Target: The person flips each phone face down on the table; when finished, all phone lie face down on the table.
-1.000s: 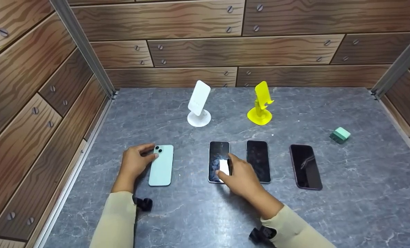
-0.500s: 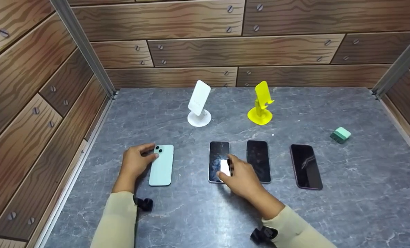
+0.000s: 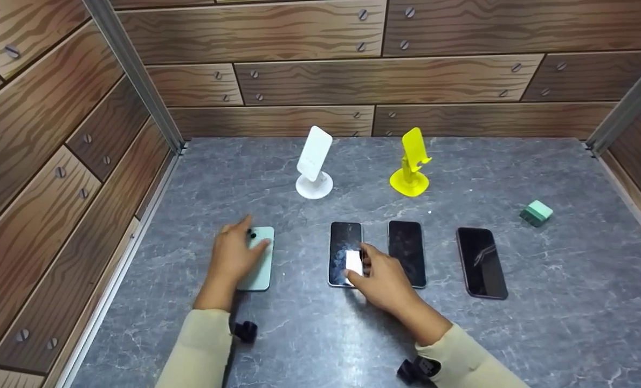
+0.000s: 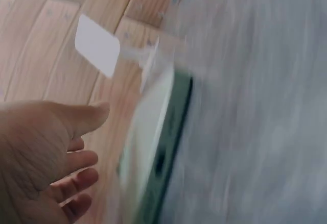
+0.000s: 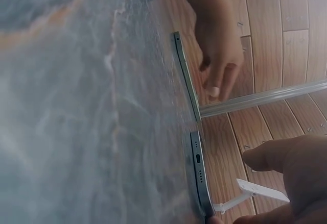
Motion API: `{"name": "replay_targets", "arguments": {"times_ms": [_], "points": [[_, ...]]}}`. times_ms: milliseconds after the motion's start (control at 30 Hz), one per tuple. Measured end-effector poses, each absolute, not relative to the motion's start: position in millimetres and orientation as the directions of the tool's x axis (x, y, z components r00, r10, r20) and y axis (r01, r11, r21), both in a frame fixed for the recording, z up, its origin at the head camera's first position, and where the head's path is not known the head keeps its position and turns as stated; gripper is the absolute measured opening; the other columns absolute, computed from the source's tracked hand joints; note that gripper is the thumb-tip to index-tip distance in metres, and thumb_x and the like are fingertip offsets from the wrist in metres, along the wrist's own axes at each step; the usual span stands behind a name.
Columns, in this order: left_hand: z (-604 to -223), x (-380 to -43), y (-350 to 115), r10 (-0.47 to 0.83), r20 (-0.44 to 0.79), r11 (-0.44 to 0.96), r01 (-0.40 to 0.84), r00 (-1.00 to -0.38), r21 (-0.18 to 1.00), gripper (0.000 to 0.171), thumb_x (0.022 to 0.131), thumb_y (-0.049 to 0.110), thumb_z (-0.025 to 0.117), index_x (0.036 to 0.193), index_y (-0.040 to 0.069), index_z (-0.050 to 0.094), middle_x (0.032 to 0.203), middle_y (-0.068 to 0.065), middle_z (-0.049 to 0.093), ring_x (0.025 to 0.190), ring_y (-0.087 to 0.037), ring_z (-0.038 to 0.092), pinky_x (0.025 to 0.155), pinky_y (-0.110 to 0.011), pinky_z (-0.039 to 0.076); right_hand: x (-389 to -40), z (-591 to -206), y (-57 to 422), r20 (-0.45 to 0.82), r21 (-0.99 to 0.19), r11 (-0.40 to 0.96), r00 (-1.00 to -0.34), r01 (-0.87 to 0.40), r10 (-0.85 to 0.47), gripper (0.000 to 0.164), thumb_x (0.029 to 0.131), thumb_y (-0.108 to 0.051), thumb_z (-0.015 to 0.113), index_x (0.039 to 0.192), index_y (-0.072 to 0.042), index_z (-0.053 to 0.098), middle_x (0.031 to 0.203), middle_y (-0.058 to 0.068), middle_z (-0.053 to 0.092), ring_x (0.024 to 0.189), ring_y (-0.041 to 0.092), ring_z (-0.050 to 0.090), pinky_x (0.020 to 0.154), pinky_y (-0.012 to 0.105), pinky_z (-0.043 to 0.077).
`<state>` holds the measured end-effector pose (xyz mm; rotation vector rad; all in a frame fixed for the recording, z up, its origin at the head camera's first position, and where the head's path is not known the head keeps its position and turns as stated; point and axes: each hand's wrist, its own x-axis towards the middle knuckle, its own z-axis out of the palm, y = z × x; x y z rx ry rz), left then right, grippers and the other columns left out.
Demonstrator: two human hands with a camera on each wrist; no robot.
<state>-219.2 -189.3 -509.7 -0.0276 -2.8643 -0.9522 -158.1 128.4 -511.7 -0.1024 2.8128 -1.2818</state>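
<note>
A mint-green smartphone (image 3: 264, 269) lies back up at the left. My left hand (image 3: 233, 257) is above it, covering its left part. In the left wrist view, its thumb and loosely bent fingers (image 4: 82, 183) stand apart from the phone's edge (image 4: 171, 127). My right hand (image 3: 385, 280) is over the right side of a smartphone (image 3: 342, 242) lying screen up, which shows a bright reflection. In the right wrist view, the thumb (image 5: 263, 155) is clear of that phone (image 5: 200, 170); whether a fingertip touches its edge, I cannot tell.
Two more dark-screened smartphones, one black (image 3: 406, 250) and one farther right (image 3: 482, 261), lie face up. Behind them stand a white phone stand (image 3: 315, 156) and a yellow phone stand (image 3: 413, 161). A small green block (image 3: 537, 212) lies far right. Wood-patterned walls (image 3: 309, 83) enclose the grey tabletop.
The left hand has shifted right from the mint-green phone's left edge to over the phone, its fingers spreading off it. The right hand has barely moved.
</note>
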Motion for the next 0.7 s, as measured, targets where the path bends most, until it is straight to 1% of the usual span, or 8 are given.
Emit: {"name": "replay_targets", "arguments": {"times_ms": [100,233,433,533,700], "points": [[-505.9,-213.3,-172.4,0.081,0.136,0.807,0.145,-0.987,0.573,0.082,0.094,0.035,0.086,0.160,0.000,0.052,0.150,-0.031,0.063,0.140,-0.052,0.058,0.118,-0.064,0.046,-158.0,-511.8,130.1,-0.007,-0.759,0.649,-0.997,-0.049,-0.082,0.072,0.092,-0.026,0.085,0.151,0.007,0.058,0.123,0.022,0.078,0.109,0.031,0.079,0.097,0.050,0.064],[-504.1,-204.3,-150.3,0.212,0.107,0.788,0.234,-0.971,0.570,0.089,0.092,0.040,0.088,0.163,0.005,0.049,0.155,-0.027,0.060,0.147,-0.050,0.053,0.125,-0.064,0.040,-156.8,-511.8,131.8,-0.010,-0.767,0.640,-0.997,-0.045,-0.082,0.072,0.092,-0.026,0.085,0.151,0.006,0.058,0.122,0.022,0.078,0.108,0.031,0.079,0.096,0.050,0.064],[-506.7,-196.1,-124.7,0.379,0.057,0.752,0.343,-0.924,0.563,0.101,0.086,0.046,0.092,0.165,0.005,0.046,0.160,-0.020,0.058,0.153,-0.042,0.048,0.129,-0.060,0.034,-155.2,-510.3,132.5,-0.029,-0.783,0.622,-0.997,-0.024,-0.075,0.069,0.093,-0.025,0.084,0.151,0.004,0.059,0.124,0.022,0.078,0.110,0.031,0.079,0.098,0.050,0.064],[-509.2,-193.9,-116.1,0.426,0.029,0.748,0.370,-0.904,0.550,0.104,0.083,0.047,0.094,0.166,0.007,0.046,0.162,-0.015,0.057,0.154,-0.038,0.048,0.130,-0.057,0.033,-154.8,-509.3,132.5,-0.032,-0.784,0.621,-0.997,-0.022,-0.076,0.069,0.093,-0.026,0.084,0.151,0.004,0.059,0.123,0.021,0.078,0.110,0.030,0.079,0.098,0.049,0.064],[-514.5,-191.5,-105.4,0.465,0.010,0.744,0.397,-0.885,0.537,0.103,0.081,0.048,0.096,0.165,0.009,0.049,0.162,-0.010,0.059,0.154,-0.034,0.049,0.130,-0.058,0.033,-154.8,-508.4,132.7,-0.032,-0.792,0.610,-0.996,-0.024,-0.080,0.070,0.092,-0.025,0.084,0.150,0.004,0.059,0.123,0.021,0.078,0.109,0.030,0.078,0.097,0.048,0.064]]}}
